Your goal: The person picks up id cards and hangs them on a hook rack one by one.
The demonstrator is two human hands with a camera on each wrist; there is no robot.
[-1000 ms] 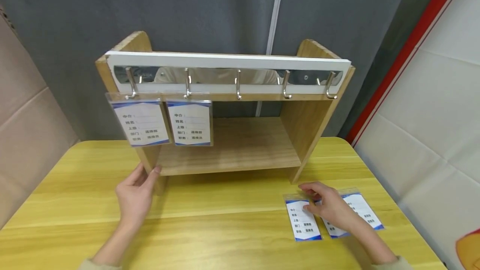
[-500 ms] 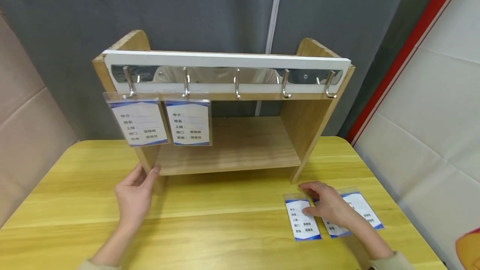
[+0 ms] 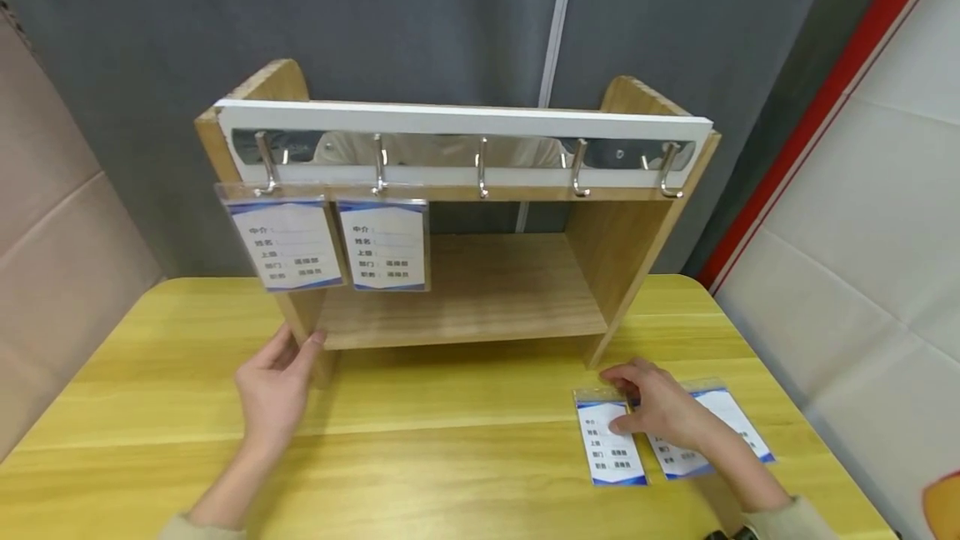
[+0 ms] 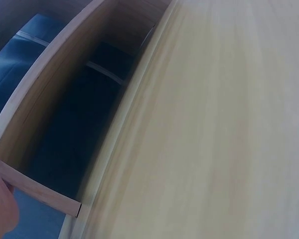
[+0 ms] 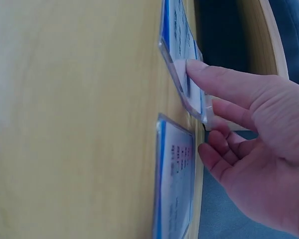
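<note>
In the head view, my left hand (image 3: pixel 273 390) grips the lower left side panel of a wooden shelf rack (image 3: pixel 465 294), its thumb on the front edge. Part of that hand shows at the left edge of the left wrist view. My right hand (image 3: pixel 663 411) is at an ID badge (image 3: pixel 611 444) on the table. The right wrist view shows the thumb on the face of this badge (image 5: pixel 182 45) and a forefinger behind its clear edge, pinching it. Another badge (image 3: pixel 731 419) with blue borders lies to the right, partly hidden by the hand.
Two badges, one at the left end (image 3: pixel 288 244) and one beside it (image 3: pixel 386 247), hang from the rack's metal hooks. Another hook (image 3: pixel 482 169) is at the middle of the white rail. Grey curtain (image 3: pixel 420 15) stands behind the yellow wooden table (image 3: pixel 450 473); a white panel (image 3: pixel 870 273) borders the right.
The head view has shifted slightly. Both hands keep their places at the rack and the badge.
</note>
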